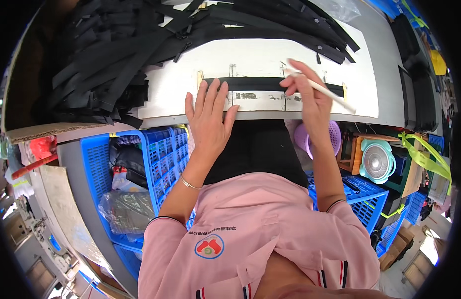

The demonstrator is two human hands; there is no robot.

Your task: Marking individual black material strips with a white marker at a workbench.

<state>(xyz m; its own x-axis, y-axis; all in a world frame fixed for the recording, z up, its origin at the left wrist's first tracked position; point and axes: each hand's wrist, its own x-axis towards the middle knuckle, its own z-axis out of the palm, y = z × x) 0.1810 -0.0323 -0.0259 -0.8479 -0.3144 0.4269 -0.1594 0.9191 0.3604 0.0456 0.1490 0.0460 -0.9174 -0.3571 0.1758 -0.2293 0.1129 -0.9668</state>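
Observation:
A narrow black fabric strip (255, 83) lies lengthwise across a white board (260, 52) that carries dark ruled marks and small yellowish tape pieces. My left hand (209, 112) rests flat over the strip's left part, fingers stretched out and a little apart. Between the fingers of my right hand (314, 99) is a slim white pen (335, 97), held slanting above the strip's right half. Its upper end points to the far left, close to a mark on the board; whether it touches the board cannot be made out.
A large heap of black strips (106, 55) fills the cardboard box at left, and more strips (270, 20) spread over the board's far side. Blue plastic crates (160, 154) stand below the table, beside a purple basket (335, 135) and a teal round fan (377, 160).

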